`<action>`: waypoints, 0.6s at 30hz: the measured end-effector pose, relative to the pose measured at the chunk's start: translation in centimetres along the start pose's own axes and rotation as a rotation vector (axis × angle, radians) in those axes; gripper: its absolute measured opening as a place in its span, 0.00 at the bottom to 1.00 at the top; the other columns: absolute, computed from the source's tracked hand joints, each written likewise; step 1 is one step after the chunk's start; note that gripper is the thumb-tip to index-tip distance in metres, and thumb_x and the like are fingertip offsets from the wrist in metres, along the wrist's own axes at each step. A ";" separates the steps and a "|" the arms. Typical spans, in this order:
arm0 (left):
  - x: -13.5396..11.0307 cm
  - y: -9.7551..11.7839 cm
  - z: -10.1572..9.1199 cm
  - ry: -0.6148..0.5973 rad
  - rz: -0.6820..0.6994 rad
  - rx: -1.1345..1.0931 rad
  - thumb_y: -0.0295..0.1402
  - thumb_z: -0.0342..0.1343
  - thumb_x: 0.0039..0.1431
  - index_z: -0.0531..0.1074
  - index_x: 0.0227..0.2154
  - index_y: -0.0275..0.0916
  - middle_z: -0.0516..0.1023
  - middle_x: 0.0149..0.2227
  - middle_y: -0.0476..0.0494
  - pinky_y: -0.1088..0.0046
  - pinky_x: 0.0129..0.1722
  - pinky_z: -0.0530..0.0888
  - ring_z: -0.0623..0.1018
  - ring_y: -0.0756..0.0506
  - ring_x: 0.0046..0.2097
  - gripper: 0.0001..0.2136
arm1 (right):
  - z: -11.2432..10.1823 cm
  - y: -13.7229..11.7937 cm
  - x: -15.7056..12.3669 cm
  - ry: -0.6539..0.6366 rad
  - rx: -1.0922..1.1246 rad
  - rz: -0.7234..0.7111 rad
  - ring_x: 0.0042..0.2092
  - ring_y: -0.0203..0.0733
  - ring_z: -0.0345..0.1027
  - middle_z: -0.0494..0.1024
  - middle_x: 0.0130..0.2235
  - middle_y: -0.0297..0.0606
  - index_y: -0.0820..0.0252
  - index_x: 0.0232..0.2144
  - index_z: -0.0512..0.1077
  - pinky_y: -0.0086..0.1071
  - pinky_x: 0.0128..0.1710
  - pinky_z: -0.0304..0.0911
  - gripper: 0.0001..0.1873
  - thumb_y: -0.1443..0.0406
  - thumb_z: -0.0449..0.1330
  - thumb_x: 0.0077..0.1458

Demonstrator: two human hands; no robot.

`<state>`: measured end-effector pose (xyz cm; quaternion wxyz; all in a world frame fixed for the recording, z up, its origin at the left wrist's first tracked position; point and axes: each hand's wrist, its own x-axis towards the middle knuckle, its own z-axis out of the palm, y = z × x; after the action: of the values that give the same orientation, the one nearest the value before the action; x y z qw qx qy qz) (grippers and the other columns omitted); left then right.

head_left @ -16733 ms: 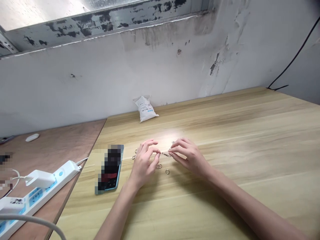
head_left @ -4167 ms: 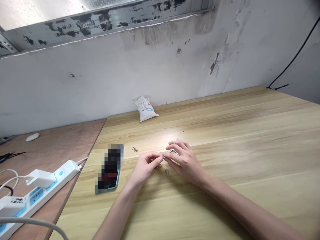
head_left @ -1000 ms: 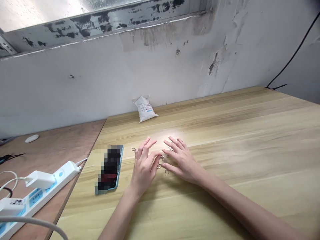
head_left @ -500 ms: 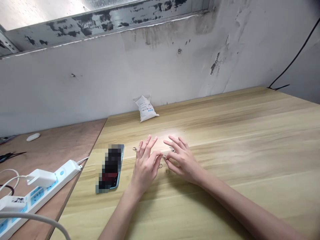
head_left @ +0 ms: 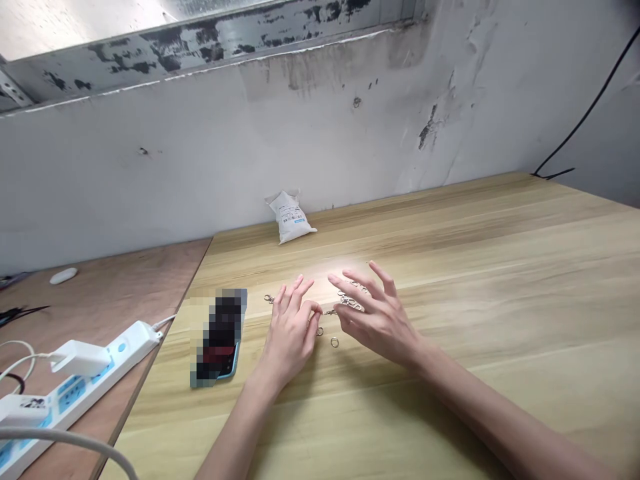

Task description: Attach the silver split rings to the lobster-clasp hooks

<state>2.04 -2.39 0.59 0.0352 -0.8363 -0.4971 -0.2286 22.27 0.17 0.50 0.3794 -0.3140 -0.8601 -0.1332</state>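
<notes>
- A pale wooden table [head_left: 475, 267] carries the work.
- The right hand [head_left: 383, 320] hovers with fingers spread, its grip open and holding nothing.
- The left hand [head_left: 290, 333] closes thumb and forefinger on one clasp [head_left: 327, 311], just above the table between the two hands.
- A phone [head_left: 220, 337] lies to the left.
- A white bag [head_left: 291, 219] sits against the wall.
- A heap of metal clasps [head_left: 351, 300] lies under the right fingers.
- One loose ring [head_left: 334, 343] lies nearby. Joining parts looks to be the step in hand, and pieces this small call for a fine fingertip pinch.
</notes>
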 end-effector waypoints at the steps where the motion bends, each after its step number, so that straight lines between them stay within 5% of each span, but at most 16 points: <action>1: -0.1 0.1 0.1 -0.017 0.005 -0.001 0.26 0.46 0.65 0.69 0.37 0.40 0.65 0.62 0.38 0.46 0.64 0.59 0.58 0.37 0.67 0.08 | 0.0 -0.2 -0.1 -0.006 0.004 -0.029 0.60 0.47 0.63 0.70 0.60 0.34 0.53 0.34 0.74 0.56 0.66 0.44 0.07 0.70 0.58 0.59; 7: -0.3 -0.5 0.6 -0.073 0.028 0.029 0.26 0.48 0.63 0.71 0.36 0.39 0.67 0.61 0.37 0.45 0.64 0.59 0.60 0.37 0.66 0.07 | 0.1 -1.4 -0.1 0.001 0.063 -0.146 0.60 0.43 0.63 0.72 0.58 0.37 0.53 0.38 0.74 0.53 0.65 0.47 0.07 0.70 0.57 0.61; 13: -0.2 -2.7 -0.2 -0.112 0.075 0.008 0.26 0.54 0.61 0.76 0.31 0.42 0.75 0.54 0.42 0.46 0.59 0.65 0.68 0.37 0.61 0.07 | 0.6 1.6 -0.5 -0.018 0.074 0.094 0.52 0.46 0.68 0.77 0.50 0.40 0.52 0.35 0.77 0.51 0.60 0.55 0.08 0.68 0.58 0.61; 18: -0.3 -4.7 -1.3 -0.098 0.010 -0.037 0.28 0.54 0.61 0.76 0.36 0.44 0.77 0.49 0.44 0.48 0.59 0.63 0.74 0.40 0.53 0.07 | 1.2 4.5 -1.4 -0.054 0.046 0.229 0.47 0.46 0.68 0.77 0.47 0.40 0.52 0.33 0.78 0.53 0.58 0.55 0.08 0.68 0.59 0.60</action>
<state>-2.54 -0.62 0.89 -0.0034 -0.8496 -0.4896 -0.1960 25.18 3.63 -1.40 0.3761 -0.4047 -0.8313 -0.0607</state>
